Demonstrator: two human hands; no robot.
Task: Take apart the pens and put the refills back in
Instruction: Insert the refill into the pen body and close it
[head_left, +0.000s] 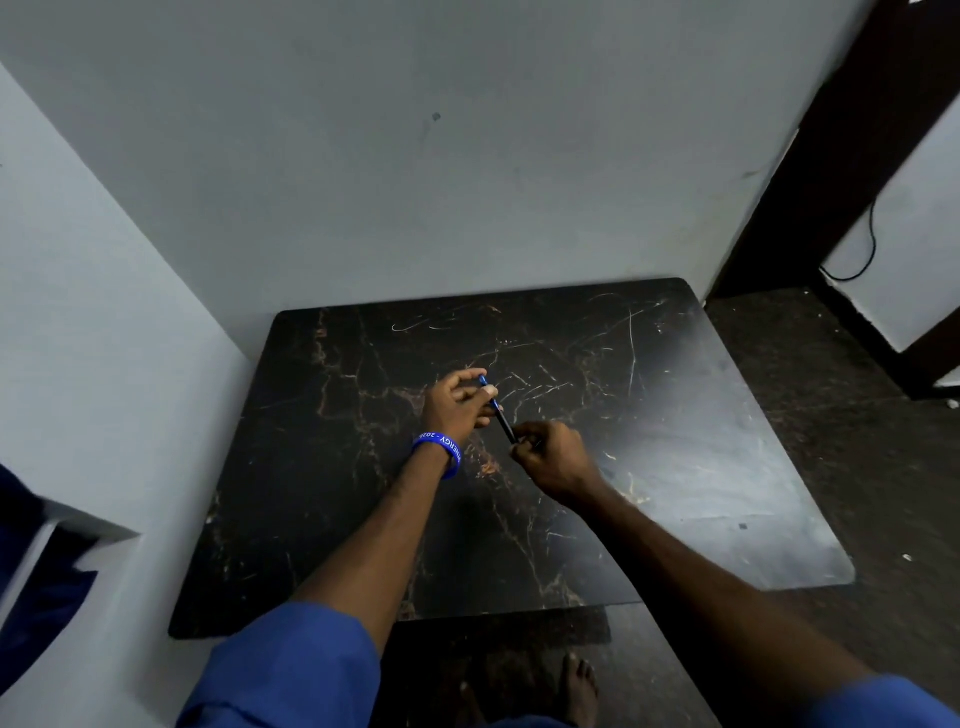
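Pen (497, 410) held above the dark table (675, 467), left hand (454, 402) pinching its blue end, right hand (553, 457) closed on the lower end (tip hidden). Best to twist gently with the barrel kept straight, so any loose refill stays over the table

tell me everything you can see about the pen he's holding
The pen is slim, with a blue upper end and a dark barrel, likely plastic. It is held above the dark marbled table, slanting from upper left to lower right. The left hand pinches the blue end; the right hand grips the lower end. Whether it is partly unscrewed cannot be told.
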